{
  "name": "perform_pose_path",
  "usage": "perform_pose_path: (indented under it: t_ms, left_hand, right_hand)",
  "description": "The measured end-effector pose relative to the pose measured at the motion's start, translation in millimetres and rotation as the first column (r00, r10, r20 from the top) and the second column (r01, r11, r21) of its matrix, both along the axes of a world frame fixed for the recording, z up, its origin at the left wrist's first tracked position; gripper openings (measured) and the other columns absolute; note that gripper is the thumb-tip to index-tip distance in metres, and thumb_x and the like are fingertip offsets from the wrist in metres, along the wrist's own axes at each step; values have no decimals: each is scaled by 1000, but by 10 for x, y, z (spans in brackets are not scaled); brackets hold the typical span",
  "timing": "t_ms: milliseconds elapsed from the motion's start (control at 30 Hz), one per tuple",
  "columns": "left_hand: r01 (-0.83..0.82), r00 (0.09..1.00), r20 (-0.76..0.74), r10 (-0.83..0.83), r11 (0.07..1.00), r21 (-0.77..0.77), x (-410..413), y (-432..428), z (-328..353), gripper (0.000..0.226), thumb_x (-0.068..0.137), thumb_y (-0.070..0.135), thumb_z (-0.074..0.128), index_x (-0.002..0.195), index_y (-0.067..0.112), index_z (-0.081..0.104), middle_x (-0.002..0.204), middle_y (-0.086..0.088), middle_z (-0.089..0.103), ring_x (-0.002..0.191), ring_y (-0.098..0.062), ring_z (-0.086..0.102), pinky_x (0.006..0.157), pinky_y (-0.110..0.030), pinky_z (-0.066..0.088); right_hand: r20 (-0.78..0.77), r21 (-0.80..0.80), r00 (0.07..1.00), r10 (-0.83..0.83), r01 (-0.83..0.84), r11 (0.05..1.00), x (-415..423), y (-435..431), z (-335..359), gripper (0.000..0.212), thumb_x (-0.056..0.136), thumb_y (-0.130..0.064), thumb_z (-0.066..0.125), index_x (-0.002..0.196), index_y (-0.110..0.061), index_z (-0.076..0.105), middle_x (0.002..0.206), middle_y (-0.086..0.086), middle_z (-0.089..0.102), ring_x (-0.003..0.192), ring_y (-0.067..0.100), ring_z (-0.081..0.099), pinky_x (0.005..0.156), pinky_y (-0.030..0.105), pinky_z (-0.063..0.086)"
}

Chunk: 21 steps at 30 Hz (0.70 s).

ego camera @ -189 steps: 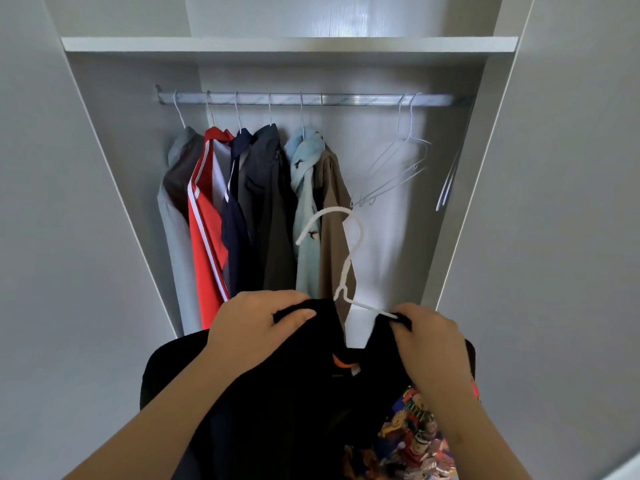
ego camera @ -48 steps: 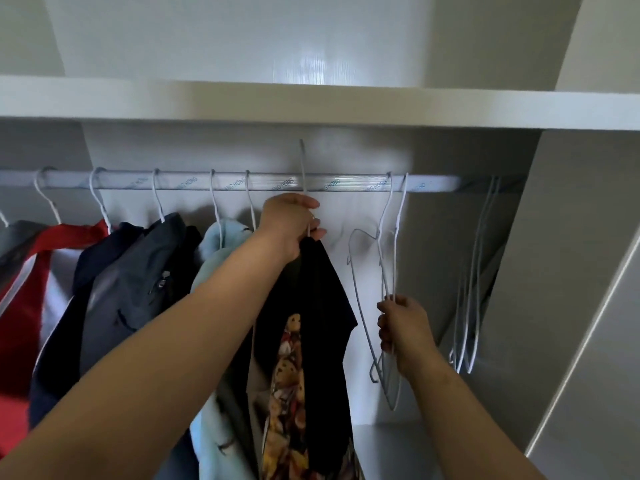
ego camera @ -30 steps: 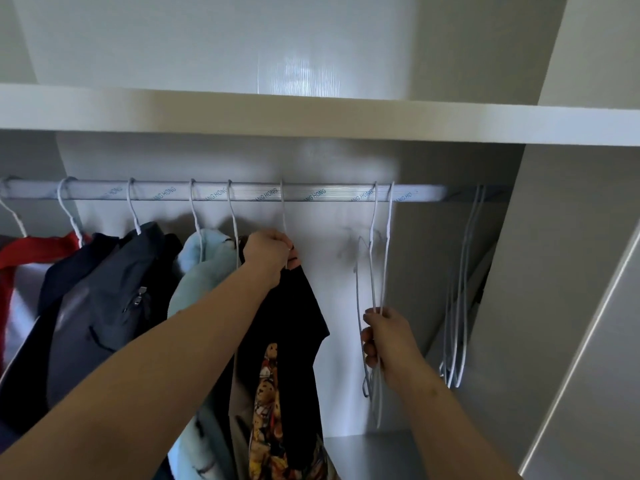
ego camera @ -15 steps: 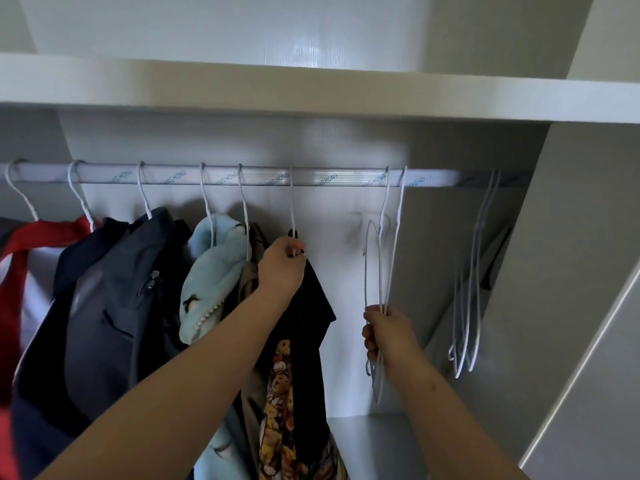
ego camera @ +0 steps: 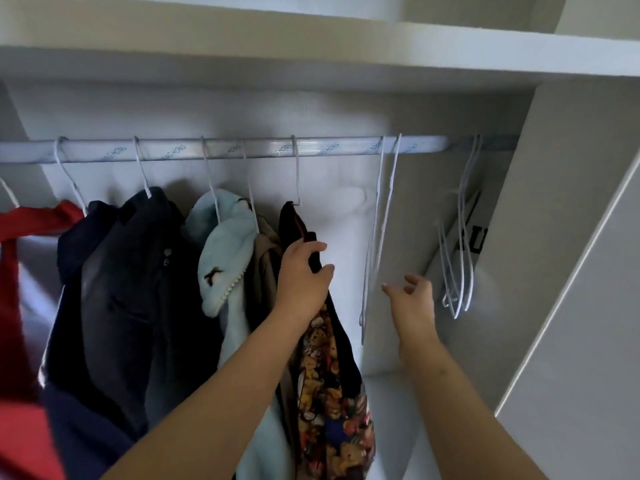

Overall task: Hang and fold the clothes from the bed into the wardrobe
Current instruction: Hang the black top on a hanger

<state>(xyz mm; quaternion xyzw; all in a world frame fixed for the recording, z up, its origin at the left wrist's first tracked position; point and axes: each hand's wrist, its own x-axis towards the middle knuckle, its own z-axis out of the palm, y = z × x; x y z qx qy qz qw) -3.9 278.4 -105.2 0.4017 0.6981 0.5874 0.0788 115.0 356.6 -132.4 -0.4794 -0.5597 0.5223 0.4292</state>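
1. Wardrobe [ego camera: 561, 258]: smooth white panels, with a flat white shelf [ego camera: 346, 53] across the top and a round metal rail [ego camera: 242, 150] under it, small blue lettering along the rail
2. Clothes on the rail, left to right: red garment [ego camera: 24, 230] cut off by the frame edge, navy garment [ego camera: 74, 237], dark grey jacket [ego camera: 138, 278] with a metal zip pull, pale blue fluffy garment [ego camera: 228, 258] with a row of small white beads on its edge, brown garment [ego camera: 266, 261] mostly hidden behind the blue one
3. Black T-shirt [ego camera: 332, 393]: hangs mid-rail, rightmost of the clothes and touching the brown one, on a thin white wire hanger [ego camera: 296, 174] hooked over the rail; soft black fabric, crowded cartoon bear print lower down, reddish trim inside the neck
4. Left hand [ego camera: 303, 275]: fingers [ego camera: 327, 269] and thumb pinch the black fabric at the T-shirt's shoulder edge, just below the neck
5. Right hand [ego camera: 412, 301]: fingers loosely spread, slightly curled, holding nothing; it is just beside the two empty hangers [ego camera: 379, 230], contact cannot be told
6. Those two hangers: thin white wire, on the rail right of the T-shirt and apart from it
7. Bunch of empty hangers [ego camera: 462, 271]: far right end of the rail, near the side wall, same white wire, count unclear
8. Flat white item with black letters [ego camera: 472, 237]: leans behind that bunch, partly hidden, text unreadable
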Motion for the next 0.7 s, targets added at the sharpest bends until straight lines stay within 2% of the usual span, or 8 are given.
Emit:
perform_pose_path:
  t_ms: [67, 200, 300, 400, 467, 567, 633, 700]
  left_hand:
    - [51, 999, -7, -51, 999, 0, 61, -139, 17, 23, 87, 6, 58, 101, 25, 57, 126, 2, 46, 122, -12, 42, 101, -18, 30]
    - [160, 986, 45, -162, 986, 44, 309, -440, 55, 33, 88, 7, 53, 79, 38, 57, 95, 21, 56, 94, 3, 53, 84, -21, 44]
    - [296, 950, 90, -300, 954, 55, 598, -593, 59, 33, 88, 5, 53, 78, 36, 58, 90, 21, 61, 91, 6, 55, 79, -10, 42]
    - [515, 820, 295, -490, 857, -7, 950, -698, -6, 32, 88, 0, 54, 81, 30, 61, 90, 14, 61, 86, -2, 57, 78, -18, 46]
    - [577, 757, 406, -512, 815, -49, 1162, -783, -96, 29, 89, 0, 53, 82, 27, 62, 92, 7, 62, 88, -10, 59, 76, -24, 48]
    - [615, 723, 468, -508, 782, -101, 1522, -915, -257, 27, 90, 2, 52, 81, 26, 62, 87, 4, 64, 84, -13, 61, 78, -27, 47]
    - [657, 687, 500, -527, 745, -118, 1788, -1007, -348, 28, 90, 1, 51, 78, 25, 60, 77, 4, 61, 71, -8, 58, 65, -23, 44]
    - [698, 651, 528, -545, 703, -135, 2059, -1113, -435, 27, 90, 2, 50, 77, 25, 59, 75, 5, 60, 66, -6, 56, 60, -20, 42]
  right_hand:
    - [-72, -27, 996, -50, 48, 998, 76, -169, -8, 43, 88, -15, 58, 128, -13, 43, 124, 8, 47, 99, 20, 46, 68, 27, 37]
    - [-148, -45, 980, -132, 127, 991, 275, -501, -110, 35, 89, -11, 57, 122, -9, 46, 95, -1, 50, 75, 6, 46, 63, 23, 35]
    - [-157, -87, 970, -188, 176, 981, 517, -765, -191, 28, 88, -9, 57, 115, -8, 48, 92, 2, 50, 72, 10, 45, 61, 21, 35]
    - [-133, -120, 953, -273, 258, 959, 857, -1002, -207, 22, 88, -9, 56, 109, -12, 49, 97, 5, 51, 84, 19, 49, 66, 25, 38]
    - [-134, -147, 937, -323, 303, 942, 1102, -1157, -211, 20, 89, -9, 55, 108, -13, 51, 94, 4, 53, 82, 20, 50, 64, 25, 39]
    - [-131, -187, 913, -386, 360, 914, 1509, -1446, -268, 11, 90, -10, 52, 100, -14, 53, 86, 1, 56, 70, 14, 52, 60, 24, 40]
    - [-124, -218, 892, -434, 402, 889, 1781, -1666, -325, 7, 90, -10, 52, 91, -16, 55, 83, 0, 57, 67, 13, 52, 58, 24, 39]
    - [-116, -240, 872, -476, 440, 865, 2041, -1894, -399, 12, 90, -9, 52, 83, -18, 55, 79, -1, 58, 65, 13, 53, 58, 24, 39]
